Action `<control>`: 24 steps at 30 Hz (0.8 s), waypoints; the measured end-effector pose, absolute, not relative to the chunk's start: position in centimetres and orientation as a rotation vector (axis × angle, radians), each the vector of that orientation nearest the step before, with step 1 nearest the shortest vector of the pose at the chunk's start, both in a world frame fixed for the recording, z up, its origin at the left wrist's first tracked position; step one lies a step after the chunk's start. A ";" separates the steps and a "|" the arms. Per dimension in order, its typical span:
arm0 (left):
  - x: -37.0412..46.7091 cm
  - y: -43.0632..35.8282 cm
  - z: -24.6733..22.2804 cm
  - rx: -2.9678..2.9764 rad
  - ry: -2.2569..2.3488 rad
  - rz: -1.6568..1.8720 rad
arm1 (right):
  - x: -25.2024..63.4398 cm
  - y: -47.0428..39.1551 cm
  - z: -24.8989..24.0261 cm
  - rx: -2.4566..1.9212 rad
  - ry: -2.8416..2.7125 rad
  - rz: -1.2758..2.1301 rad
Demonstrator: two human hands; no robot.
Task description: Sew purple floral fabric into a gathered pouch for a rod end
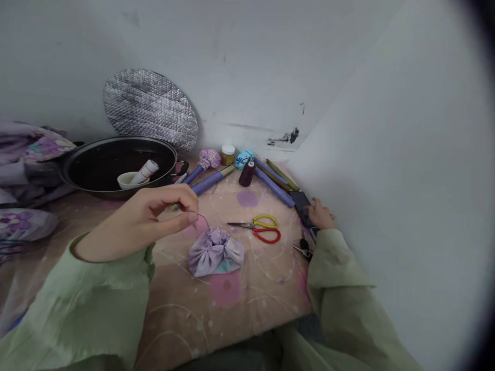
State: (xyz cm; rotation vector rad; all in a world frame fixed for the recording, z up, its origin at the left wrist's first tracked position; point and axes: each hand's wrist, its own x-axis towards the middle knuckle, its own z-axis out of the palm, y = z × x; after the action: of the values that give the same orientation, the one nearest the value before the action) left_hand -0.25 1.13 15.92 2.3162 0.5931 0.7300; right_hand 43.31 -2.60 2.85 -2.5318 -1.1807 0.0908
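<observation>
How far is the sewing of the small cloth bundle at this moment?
Done: the gathered lilac cloth bundle is already puckered shut. In hand: the left hand pinches a dark thread running to it, while the right hand touches a black phone. Left: the thread looks uncut; the red-and-yellow scissors lie unused.

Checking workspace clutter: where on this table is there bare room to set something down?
Free: the near strip of the table in front of the fabric pouch, and between pouch and scissors. Crowded: the back edge, with pan, purple sticks and thread spool.
</observation>
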 end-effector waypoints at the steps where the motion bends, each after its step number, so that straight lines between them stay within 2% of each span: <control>1: -0.3 1.1 15.9 2.315 0.591 0.737 | 43.4 -2.6 3.1 -2.512 -1.167 0.069; 8: -0.4 1.3 15.5 2.285 0.580 0.719 | 40.3 -2.2 7.3 -2.262 -1.227 0.029; 13: -0.4 1.2 15.2 2.207 0.580 0.744 | 31.3 -2.9 9.7 -1.578 -1.545 0.518; 18: -0.2 1.0 15.2 2.156 0.595 0.774 | 23.3 -3.8 11.9 -1.228 -1.803 0.778; 24: -0.1 1.0 15.1 2.121 0.594 0.770 | 19.0 -3.3 12.5 -0.976 -1.891 1.007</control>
State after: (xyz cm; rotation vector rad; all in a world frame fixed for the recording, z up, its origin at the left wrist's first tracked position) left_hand -0.10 1.00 15.14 2.1206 0.5936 0.7703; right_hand 18.99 -3.32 12.53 -0.9756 -1.8910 1.0074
